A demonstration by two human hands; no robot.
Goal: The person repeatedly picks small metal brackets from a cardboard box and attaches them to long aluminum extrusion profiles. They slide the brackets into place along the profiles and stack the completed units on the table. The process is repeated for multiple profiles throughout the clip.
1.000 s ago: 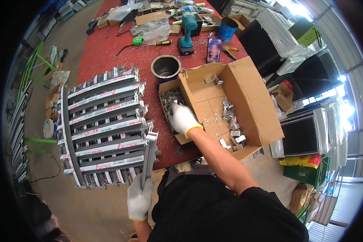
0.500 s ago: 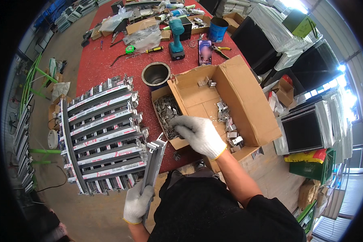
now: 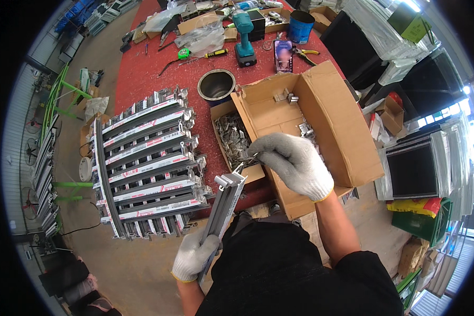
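Note:
My left hand (image 3: pixel 196 256), in a white knit glove, grips the lower part of a grey metal profile (image 3: pixel 224 206) that slants up toward the table edge. My gloved right hand (image 3: pixel 296 164) is pinched closed over the near side of the boxes. A small shiny metal piece shows at its fingertips, too small to make out fully. Just left of those fingers is a narrow cardboard box (image 3: pixel 255 173) full of small flat metal pieces (image 3: pixel 233 138). Beside it, a larger open carton (image 3: pixel 266 118) contains several silver metal blocks (image 3: pixel 286 96), partly hidden by my right hand.
A stack of grey profiles (image 3: pixel 151 158) with printed white strips lies left on the red table (image 3: pixel 158 79). Behind the boxes are a dark metal pot (image 3: pixel 216 85), a teal cordless drill (image 3: pixel 244 39), a phone (image 3: pixel 283 56), pliers (image 3: pixel 306 55) and a green tape measure (image 3: pixel 184 53).
My right hand has lifted from the narrow box and moved right, a small metal piece now at its fingertips. My left hand still holds the profile, its upper end nearer my right hand.

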